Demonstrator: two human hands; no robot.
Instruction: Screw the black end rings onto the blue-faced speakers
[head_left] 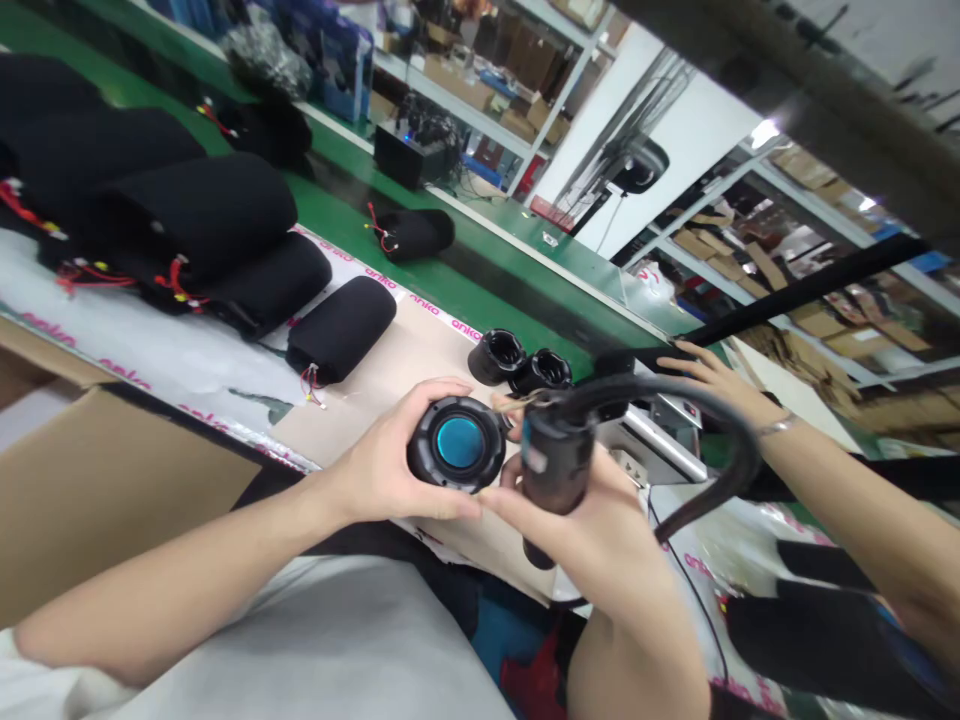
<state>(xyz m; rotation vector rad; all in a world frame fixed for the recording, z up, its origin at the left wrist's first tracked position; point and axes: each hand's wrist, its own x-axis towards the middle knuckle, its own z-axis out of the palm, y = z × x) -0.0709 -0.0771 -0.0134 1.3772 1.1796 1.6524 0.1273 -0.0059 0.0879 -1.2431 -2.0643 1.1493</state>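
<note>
My left hand [390, 465] is wrapped round the side of a black round speaker end piece [460, 443], whose shiny blue disc faces up at me. In my right hand [600, 540] is an upright black power screwdriver [556, 465], its thick black cable looping off to the right. The screwdriver stands just right of the speaker piece. My right fingertips reach close to the piece's edge, and I cannot tell whether they touch it. The tool's working tip is not clearly visible.
Two black ring-shaped housings [499, 355] stand beyond my hands on a cardboard-covered surface. Black fabric-covered cylinders [343, 330] with red wires are piled at left, and another black cylinder [412, 233] lies on the green belt [450, 290]. A co-worker's arm [810, 460] reaches in from the right.
</note>
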